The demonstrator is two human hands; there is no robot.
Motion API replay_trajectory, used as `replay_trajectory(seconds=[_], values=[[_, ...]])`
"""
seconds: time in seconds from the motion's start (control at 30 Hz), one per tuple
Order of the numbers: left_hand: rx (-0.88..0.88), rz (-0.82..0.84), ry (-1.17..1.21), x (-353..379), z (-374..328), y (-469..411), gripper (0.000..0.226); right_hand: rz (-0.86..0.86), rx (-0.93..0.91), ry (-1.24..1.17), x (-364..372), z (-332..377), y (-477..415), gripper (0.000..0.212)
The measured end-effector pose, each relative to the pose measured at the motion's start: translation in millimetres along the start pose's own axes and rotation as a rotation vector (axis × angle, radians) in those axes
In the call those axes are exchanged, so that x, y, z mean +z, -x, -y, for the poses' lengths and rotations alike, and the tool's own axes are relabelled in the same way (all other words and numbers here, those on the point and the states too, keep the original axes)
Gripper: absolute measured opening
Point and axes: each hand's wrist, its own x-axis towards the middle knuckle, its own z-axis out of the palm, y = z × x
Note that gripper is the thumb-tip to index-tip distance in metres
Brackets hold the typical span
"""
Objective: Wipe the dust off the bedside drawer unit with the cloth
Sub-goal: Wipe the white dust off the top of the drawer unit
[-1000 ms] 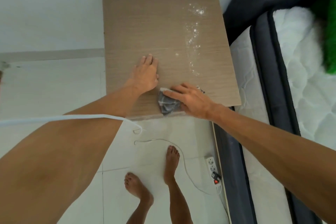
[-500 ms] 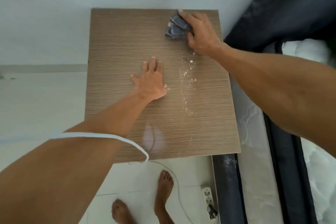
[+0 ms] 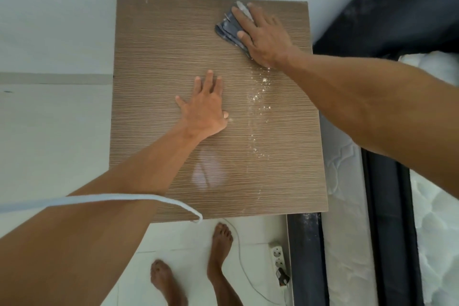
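The bedside drawer unit shows only its wood-grain top (image 3: 154, 62), seen from above against the white wall. A trail of white dust (image 3: 258, 104) runs down its right half. My right hand (image 3: 263, 37) presses a crumpled dark grey cloth (image 3: 229, 28) flat onto the top's far right corner, fingers spread over it. My left hand (image 3: 205, 109) lies palm down near the middle of the top, fingers apart, holding nothing. Its thumb sits just left of the dust trail. A pale smudge (image 3: 210, 171) marks the wood nearer the front edge.
A bed with a dark frame (image 3: 387, 206) and white mattress (image 3: 437, 218) runs along the unit's right side. On the white tiled floor in front are my bare feet (image 3: 221, 243), a power strip (image 3: 279, 259) and a thin white cable (image 3: 239, 256). A white strap (image 3: 111, 199) crosses my left forearm.
My right hand carried the cloth from the near front edge up to the far right corner, then drew it slightly back toward me. My left hand stayed flat on the top.
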Motion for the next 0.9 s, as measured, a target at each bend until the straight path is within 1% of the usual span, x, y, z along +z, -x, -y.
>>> replay_trajectory(seconds=[0.17, 0.33, 0.5, 0.67, 0.77, 0.9], values=[[-0.006, -0.001, 0.013, -1, 1, 0, 0.086, -0.017, -0.038, 0.052, 12, 24, 49, 0.055], [-0.003, -0.024, 0.003, 2, 2, 3, 0.086, 0.005, -0.011, 0.034, 25, 52, 104, 0.055], [0.065, -0.038, -0.031, 8, 16, 17, 0.079, 0.027, 0.022, 0.009, 40, 82, 164, 0.054], [0.127, 0.003, -0.094, 18, 33, 47, 0.079, 0.009, 0.031, -0.004, 54, 113, 222, 0.053], [0.154, 0.015, -0.119, 29, 40, 69, 0.075, 0.002, 0.035, -0.03, 62, 134, 257, 0.053], [0.195, 0.005, -0.14, 42, 45, 97, 0.074, -0.009, 0.028, -0.041, 71, 160, 295, 0.055]])
